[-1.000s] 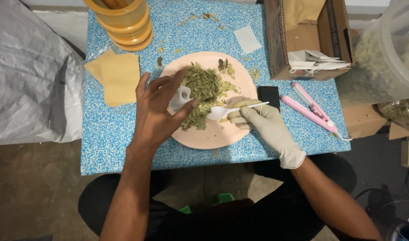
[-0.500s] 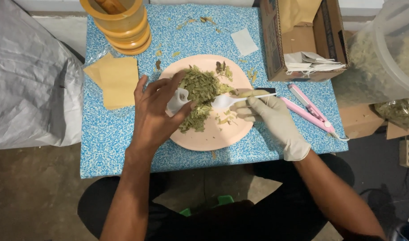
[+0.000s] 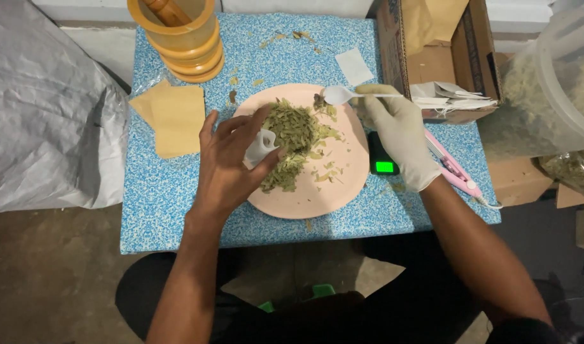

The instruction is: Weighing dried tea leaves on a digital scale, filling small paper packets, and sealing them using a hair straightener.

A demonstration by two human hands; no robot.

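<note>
The blue speckled table (image 3: pixel 177 191) is filling mid-frame, a grey sheet (image 3: pixel 43 114) lying at left and a cardboard box (image 3: pixel 432 57) sitting upper right. At centre, the pink plate (image 3: pixel 317 197) is carrying the pile of dried green leaves (image 3: pixel 292 137). The bare left hand (image 3: pixel 225 169) is pinching a small white bag (image 3: pixel 261 148) against the pile. The gloved right hand (image 3: pixel 400 137) is gripping a white plastic spoon (image 3: pixel 343 95) over the plate's upper rim.

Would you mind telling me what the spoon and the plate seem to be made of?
The spoon, held in the gloved right hand, looks like thin white plastic with a slight sheen. The plate looks like smooth matt pink plastic or melamine; I cannot tell which.
</note>
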